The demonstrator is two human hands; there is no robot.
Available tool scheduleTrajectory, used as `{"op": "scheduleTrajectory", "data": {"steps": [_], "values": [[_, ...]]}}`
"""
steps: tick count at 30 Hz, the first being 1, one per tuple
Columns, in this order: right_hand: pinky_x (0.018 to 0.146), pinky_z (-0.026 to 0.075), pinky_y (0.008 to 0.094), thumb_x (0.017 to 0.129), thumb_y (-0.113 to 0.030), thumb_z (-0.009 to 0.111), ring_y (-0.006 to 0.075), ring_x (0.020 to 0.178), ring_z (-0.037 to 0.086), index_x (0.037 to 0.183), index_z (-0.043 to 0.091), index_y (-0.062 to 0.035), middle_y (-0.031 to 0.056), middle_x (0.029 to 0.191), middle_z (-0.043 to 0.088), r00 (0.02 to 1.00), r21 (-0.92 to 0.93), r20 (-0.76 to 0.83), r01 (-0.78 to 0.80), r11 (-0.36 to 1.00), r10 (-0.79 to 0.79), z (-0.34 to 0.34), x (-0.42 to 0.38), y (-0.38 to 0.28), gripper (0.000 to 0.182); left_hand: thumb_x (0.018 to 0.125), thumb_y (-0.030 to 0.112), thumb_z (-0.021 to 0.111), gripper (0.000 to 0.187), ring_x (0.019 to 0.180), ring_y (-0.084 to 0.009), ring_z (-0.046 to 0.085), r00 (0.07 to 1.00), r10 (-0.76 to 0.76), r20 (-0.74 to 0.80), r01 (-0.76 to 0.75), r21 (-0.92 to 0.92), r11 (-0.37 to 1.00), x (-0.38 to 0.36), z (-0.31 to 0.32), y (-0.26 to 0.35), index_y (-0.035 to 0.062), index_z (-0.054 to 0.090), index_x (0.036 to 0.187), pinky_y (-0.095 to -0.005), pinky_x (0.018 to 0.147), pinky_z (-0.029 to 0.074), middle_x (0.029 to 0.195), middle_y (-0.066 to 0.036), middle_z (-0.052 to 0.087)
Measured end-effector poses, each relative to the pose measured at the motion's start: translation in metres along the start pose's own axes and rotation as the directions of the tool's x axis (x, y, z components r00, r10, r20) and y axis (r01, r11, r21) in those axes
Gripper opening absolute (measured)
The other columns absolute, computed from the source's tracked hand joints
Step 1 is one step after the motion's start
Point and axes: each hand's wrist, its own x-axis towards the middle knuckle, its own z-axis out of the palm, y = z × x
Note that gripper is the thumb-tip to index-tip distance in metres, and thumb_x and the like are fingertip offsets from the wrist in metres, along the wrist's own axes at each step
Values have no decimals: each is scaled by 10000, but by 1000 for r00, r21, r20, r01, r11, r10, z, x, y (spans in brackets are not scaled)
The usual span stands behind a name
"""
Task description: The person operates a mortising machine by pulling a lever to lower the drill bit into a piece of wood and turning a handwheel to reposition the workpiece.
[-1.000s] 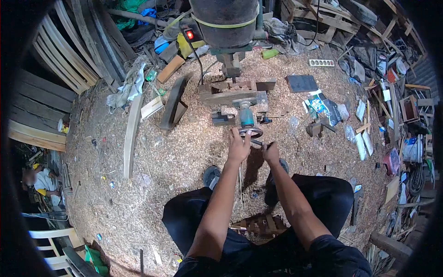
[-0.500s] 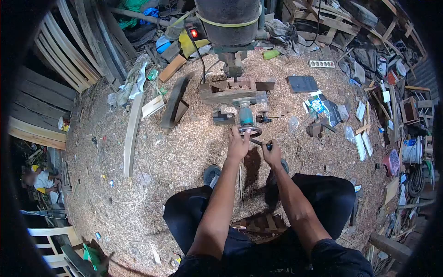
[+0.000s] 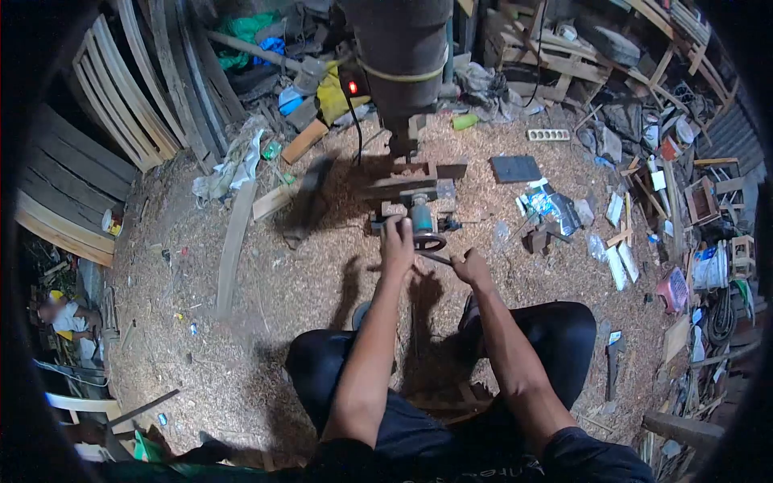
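My left hand is at the left side of a dark handwheel, its fingers curled over the rim. My right hand is closed round the end of a dark lever that runs from just below the wheel. Beyond the wheel sits a green cylindrical housing on the machine's carriage. A wooden piece lies across the carriage, with chips in a box-like recess behind it. Above hangs a vertical tool head under a large dark motor body.
Wood chips cover the floor. A long board lies left, a dark slab right of the machine. A red-lit switch hangs beside the motor. Timber leans at left; scrap piles line the right. Another person is at far left.
My left hand has shifted up and left along the wheel's side. The lever and my right hand have moved slightly. The view is darker, with shadows over the machine and floor.
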Motion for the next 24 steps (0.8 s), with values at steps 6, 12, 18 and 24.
{"op": "scheduleTrajectory", "data": {"steps": [6,12,18,24], "values": [[767,535,444,892,-359,666,414,879,697,963,690,72,283,889,700,840,343,-468,458,820,-274,-182,26,-134,437,1008,204,506,262,1089,-333,539,855,360,-373,-428,-116,896,74,-84,200,-13,532,1152,-429,976,406,1131,-192,553],[825,537,416,882,-343,681,355,923,710,984,709,31,224,926,725,698,418,-646,661,624,-307,-352,8,-287,389,975,199,559,273,1084,-322,541,532,653,-539,-732,95,675,163,-114,346,-4,550,1157,-408,979,408,1125,-163,567],[841,535,442,872,-310,671,383,930,702,942,715,44,243,905,719,524,245,-800,729,640,-291,-418,57,-365,364,860,122,539,214,981,-399,607,506,740,-444,-707,279,650,207,-101,384,-6,611,1014,-461,891,465,1001,-203,632],[1119,351,449,770,-705,697,400,1394,394,1522,208,69,344,1469,403,744,500,-595,638,586,-303,-459,192,-416,1185,795,83,454,279,979,-394,623,447,727,-522,-745,233,625,213,-93,376,-7,640,983,-455,905,472,1000,-208,669]]}}
